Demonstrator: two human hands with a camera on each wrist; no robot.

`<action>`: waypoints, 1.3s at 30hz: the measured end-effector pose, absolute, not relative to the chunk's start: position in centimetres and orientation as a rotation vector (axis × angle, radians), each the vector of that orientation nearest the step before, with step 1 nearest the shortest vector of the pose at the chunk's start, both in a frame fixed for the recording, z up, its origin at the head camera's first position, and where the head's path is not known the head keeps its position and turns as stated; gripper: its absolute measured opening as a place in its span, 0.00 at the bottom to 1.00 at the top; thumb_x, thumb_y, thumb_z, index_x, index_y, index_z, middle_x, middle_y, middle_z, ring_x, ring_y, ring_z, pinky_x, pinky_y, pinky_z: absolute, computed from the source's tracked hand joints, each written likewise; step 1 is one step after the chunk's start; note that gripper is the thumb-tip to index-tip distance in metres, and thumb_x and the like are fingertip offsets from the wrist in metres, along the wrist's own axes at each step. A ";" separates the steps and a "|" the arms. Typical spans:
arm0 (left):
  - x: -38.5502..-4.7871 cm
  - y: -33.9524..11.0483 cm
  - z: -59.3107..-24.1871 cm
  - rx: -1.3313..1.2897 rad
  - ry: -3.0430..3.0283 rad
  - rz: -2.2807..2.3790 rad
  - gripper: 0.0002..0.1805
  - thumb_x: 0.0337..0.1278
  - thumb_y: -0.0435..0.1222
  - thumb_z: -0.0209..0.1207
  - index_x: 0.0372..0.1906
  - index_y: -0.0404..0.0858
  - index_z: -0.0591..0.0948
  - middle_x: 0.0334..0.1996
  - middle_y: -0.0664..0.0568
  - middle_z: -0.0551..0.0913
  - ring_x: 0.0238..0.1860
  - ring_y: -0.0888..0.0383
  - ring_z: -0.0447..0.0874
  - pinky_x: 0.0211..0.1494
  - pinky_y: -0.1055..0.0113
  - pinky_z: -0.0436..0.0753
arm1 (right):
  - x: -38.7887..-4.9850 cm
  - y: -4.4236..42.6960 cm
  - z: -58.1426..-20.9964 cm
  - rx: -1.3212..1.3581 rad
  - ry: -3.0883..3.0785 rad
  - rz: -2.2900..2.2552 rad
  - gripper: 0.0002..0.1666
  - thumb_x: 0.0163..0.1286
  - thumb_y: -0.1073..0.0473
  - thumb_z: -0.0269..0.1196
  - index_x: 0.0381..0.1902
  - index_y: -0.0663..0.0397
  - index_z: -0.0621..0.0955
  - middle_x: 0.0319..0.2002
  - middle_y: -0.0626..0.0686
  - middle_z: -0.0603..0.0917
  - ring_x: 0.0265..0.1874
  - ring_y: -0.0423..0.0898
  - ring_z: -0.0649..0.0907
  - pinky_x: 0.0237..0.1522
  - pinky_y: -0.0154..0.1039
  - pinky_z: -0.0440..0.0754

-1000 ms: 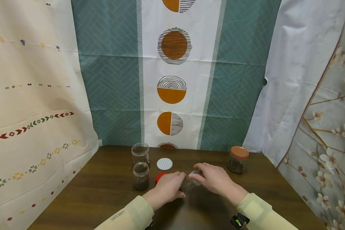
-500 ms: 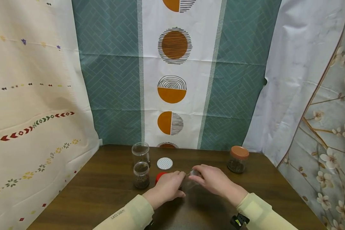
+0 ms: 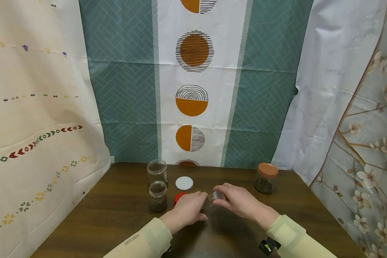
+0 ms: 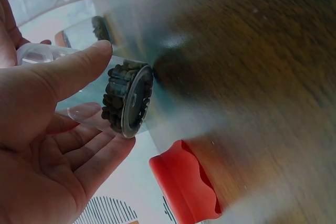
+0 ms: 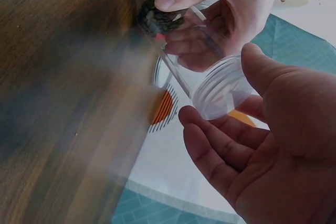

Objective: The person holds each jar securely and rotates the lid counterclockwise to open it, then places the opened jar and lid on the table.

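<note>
In the head view, my left hand (image 3: pixel 187 209) grips a clear jar lying tilted above the table, with dark pieces (image 4: pixel 121 98) at its base in the left wrist view. My right hand (image 3: pixel 238 201) has thumb and fingers round the jar's clear ridged end (image 5: pixel 223 87); whether that is a lid or the neck, I cannot tell. Beside the left hand is a red scalloped lid (image 4: pixel 184 182), partly hidden by it in the head view. A round white patterned lid (image 3: pixel 184 183) lies flat behind the hands.
At the left stand two uncovered clear jars, a taller one (image 3: pixel 157 172) behind a shorter one (image 3: pixel 158 197) with dark contents. A jar with an orange lid (image 3: pixel 267 171) stands at the back right of the brown table (image 3: pixel 116 211). Curtains hang behind.
My right hand's fingers have shifted slightly left and closed around the jar's ridged end, which shows more clearly. My left hand has stayed nearly still.
</note>
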State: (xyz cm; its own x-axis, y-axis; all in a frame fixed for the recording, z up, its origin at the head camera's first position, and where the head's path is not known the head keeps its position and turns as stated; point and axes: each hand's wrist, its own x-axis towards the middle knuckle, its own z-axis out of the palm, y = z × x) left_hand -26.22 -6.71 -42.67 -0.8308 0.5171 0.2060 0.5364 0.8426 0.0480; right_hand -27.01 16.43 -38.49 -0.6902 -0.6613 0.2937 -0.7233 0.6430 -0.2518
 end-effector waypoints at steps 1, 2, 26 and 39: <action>-26.2 -6.7 -42.7 -0.819 -2.836 -0.157 0.32 0.53 0.51 0.85 0.55 0.41 0.82 0.41 0.54 0.84 0.40 0.58 0.85 0.44 0.61 0.86 | -27.0 16.5 -38.5 1.148 -2.683 0.524 0.24 0.79 0.48 0.71 0.65 0.55 0.85 0.50 0.48 0.86 0.41 0.47 0.86 0.42 0.44 0.85; -26.2 -6.7 -42.7 -0.819 -2.834 -0.159 0.32 0.53 0.50 0.85 0.55 0.42 0.82 0.40 0.54 0.83 0.39 0.58 0.85 0.44 0.61 0.86 | -27.0 16.5 -38.5 1.154 -2.682 0.522 0.24 0.79 0.49 0.71 0.65 0.54 0.84 0.50 0.49 0.86 0.41 0.47 0.87 0.43 0.44 0.85; -26.2 -6.7 -42.9 -0.822 -2.824 -0.155 0.31 0.53 0.50 0.85 0.54 0.42 0.82 0.39 0.55 0.82 0.36 0.60 0.81 0.41 0.62 0.83 | -27.0 17.0 -38.3 1.261 -2.658 0.502 0.26 0.76 0.52 0.75 0.67 0.51 0.83 0.60 0.45 0.84 0.52 0.44 0.87 0.53 0.48 0.87; -26.1 -6.6 -42.9 -0.832 -2.789 -0.150 0.31 0.51 0.49 0.86 0.53 0.42 0.82 0.38 0.54 0.83 0.36 0.59 0.82 0.40 0.62 0.83 | -26.7 17.0 -38.1 1.263 -2.674 0.510 0.25 0.70 0.60 0.79 0.61 0.44 0.82 0.57 0.42 0.83 0.51 0.43 0.87 0.50 0.49 0.87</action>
State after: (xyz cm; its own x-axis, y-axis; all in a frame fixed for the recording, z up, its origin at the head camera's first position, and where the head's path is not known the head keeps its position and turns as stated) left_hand -26.11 -6.60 -42.93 -0.8133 0.5280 0.2445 0.5512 0.8337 0.0332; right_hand -26.69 16.97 -38.06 -0.6374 -0.7227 0.2671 -0.7703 0.5899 -0.2423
